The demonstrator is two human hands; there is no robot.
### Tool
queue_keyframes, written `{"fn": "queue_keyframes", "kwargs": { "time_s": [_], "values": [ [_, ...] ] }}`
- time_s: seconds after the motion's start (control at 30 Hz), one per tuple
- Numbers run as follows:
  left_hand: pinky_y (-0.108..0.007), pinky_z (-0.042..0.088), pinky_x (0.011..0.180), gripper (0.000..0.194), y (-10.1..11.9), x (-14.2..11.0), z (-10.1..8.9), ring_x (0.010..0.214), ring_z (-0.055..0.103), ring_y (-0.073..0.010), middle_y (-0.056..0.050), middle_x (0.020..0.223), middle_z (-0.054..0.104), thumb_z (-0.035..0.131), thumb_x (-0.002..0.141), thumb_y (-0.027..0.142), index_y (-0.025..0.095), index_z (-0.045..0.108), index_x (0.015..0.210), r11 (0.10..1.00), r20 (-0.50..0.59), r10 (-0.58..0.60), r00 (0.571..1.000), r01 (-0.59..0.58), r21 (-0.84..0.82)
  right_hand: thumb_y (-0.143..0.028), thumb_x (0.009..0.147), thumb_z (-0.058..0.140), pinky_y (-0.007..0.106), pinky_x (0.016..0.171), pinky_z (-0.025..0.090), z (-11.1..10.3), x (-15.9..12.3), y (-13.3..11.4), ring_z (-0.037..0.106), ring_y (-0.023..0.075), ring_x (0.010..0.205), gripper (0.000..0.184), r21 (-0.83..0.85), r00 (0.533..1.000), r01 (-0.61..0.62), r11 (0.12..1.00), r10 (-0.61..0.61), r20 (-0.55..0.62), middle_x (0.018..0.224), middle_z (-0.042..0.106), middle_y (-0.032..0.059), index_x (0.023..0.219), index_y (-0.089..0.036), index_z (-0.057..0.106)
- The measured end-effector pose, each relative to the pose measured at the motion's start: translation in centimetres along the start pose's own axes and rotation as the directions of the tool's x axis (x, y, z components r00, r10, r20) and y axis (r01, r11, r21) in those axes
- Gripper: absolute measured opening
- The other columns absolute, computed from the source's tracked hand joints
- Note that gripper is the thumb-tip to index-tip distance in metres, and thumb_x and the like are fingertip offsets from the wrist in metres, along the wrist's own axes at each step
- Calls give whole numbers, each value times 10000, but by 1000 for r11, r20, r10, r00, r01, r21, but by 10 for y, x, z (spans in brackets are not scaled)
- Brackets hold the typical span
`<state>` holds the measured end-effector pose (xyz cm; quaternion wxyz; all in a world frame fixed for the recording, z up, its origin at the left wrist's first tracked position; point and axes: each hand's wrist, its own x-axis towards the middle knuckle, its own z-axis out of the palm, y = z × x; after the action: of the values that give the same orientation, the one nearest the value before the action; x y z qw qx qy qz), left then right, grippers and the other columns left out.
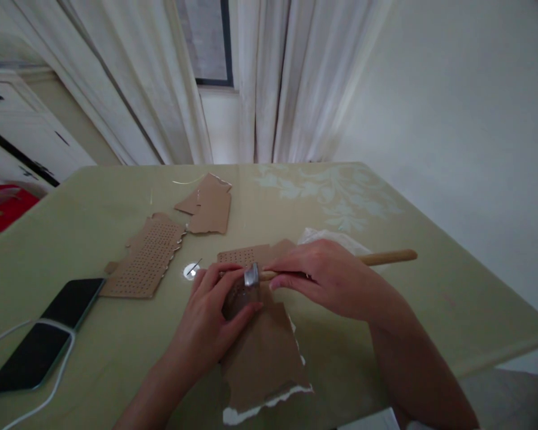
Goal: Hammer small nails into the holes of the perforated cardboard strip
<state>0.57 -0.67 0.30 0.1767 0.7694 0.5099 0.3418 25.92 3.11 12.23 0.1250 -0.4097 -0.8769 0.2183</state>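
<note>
My right hand [318,269] grips a hammer by its wooden handle [388,258], close to the head, with the rest of the handle reaching out to the right. The metal hammer head [251,275] is right beside my left fingertips. My left hand [217,310] curves its fingers and thumb around a greyish, partly see-through thing [240,301] that I cannot make out. Beneath both hands lies brown cardboard [264,358] with a torn, white lower edge. Behind it shows a piece punched with rows of small holes [240,255].
Another hole-punched cardboard piece [146,260] and plain cardboard scraps [213,209] lie to the left and back. A small white disc [190,271] has a thin dark pin-like thing on it. A black phone [49,334] with a white cable lies left. Crumpled white material [336,240] sits behind my right hand.
</note>
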Motion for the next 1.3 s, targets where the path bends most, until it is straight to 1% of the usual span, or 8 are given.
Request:
{"fn": "queue_keyframes", "kwargs": {
  "time_s": [0.17,0.33,0.43,0.53,0.7,0.83,1.1,1.3],
  "values": [
    [-560,519,1114,401,-10,2,2,1284,582,-356,-103,1352,644,868,922,439,300,753,1281,995,-57,-86,995,83,-54,-335,1125,689,317,884,561,0,1,1,796,232,960,213,-24,1000,-2,1000,3,11,1057,860,71,1177,-272,885],
    [-439,559,994,446,-21,8,-11,1188,639,-294,-94,1374,635,851,903,489,299,752,1294,935,66,-151,986,164,-313,-362,1109,718,309,866,564,0,0,5,805,241,929,205,-65,1000,-23,998,23,3,1023,864,71,1187,-284,892],
    [-357,564,780,573,-27,14,-15,912,655,-220,-79,1182,684,821,890,572,253,692,1349,815,102,-351,931,357,-456,-367,1120,700,321,901,562,-7,-6,8,808,245,971,222,-40,996,-26,999,23,-81,1098,867,65,1232,-300,879],
    [-334,560,741,698,-29,19,-5,864,655,-211,-55,1053,693,852,816,646,209,653,1324,673,11,-587,809,496,-549,-362,1132,687,339,903,547,-10,-9,10,806,254,997,230,-37,993,-31,999,27,-114,1117,867,56,1260,-302,868],
    [-334,581,823,683,-19,20,15,1003,751,-262,-103,1125,794,920,751,618,185,732,1244,365,300,-564,770,558,-745,-345,1118,708,340,862,535,-7,-7,10,803,253,964,213,-52,994,-39,998,33,-101,1104,868,55,1250,-303,870],
    [-323,592,845,647,-15,17,17,1028,784,-269,-81,1103,830,933,749,542,205,742,1267,203,304,-611,731,516,-832,-364,1121,699,333,844,534,-6,-7,9,797,246,943,210,-58,993,-30,998,23,-116,1065,866,60,1165,-284,888],
    [-359,581,922,466,-19,16,17,1109,763,-298,-58,1095,829,794,798,500,215,761,1166,405,140,-662,737,508,-760,-363,1116,709,314,850,548,-6,-6,8,803,235,940,199,-45,993,-27,999,22,-120,1060,865,60,1178,-292,885],
    [-438,584,910,624,-55,21,-5,997,736,-303,-122,1109,785,418,1050,644,180,709,1349,822,-171,-553,816,500,-273,-374,1121,691,310,853,561,-8,-7,7,804,236,932,226,-43,991,-30,999,24,-130,1045,866,73,1149,-276,892]
  ]
}}
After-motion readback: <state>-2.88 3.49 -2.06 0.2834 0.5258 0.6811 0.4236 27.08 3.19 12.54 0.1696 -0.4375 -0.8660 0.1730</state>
